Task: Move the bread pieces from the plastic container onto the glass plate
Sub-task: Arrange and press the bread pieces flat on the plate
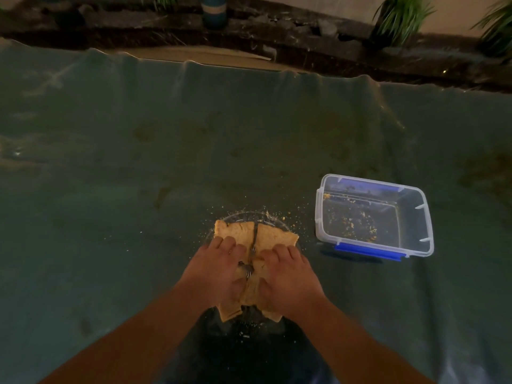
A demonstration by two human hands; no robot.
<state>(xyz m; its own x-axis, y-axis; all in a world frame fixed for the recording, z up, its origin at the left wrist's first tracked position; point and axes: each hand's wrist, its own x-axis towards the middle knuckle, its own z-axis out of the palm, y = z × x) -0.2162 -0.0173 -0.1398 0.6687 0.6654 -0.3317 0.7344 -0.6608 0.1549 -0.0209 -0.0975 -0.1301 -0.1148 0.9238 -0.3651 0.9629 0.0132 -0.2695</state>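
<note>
Two tan bread pieces lie side by side over the glass plate (243, 216), with a narrow gap between them. My left hand (214, 268) presses on the left bread piece (234, 231), fingers curled over it. On the right bread piece (273, 235) rests my right hand (285, 275), gripping it the same way. A clear plastic container (415, 239) with blue clips stands to the right of the plate. It holds only crumbs. Most of the plate is hidden under the bread and hands.
A dark green cloth (138, 176) covers the surface, with crumbs scattered around the plate. Its far edge meets a dark ledge with potted plants (399, 18) and a blue cylinder (214, 9). A dark patch lies just below the plate.
</note>
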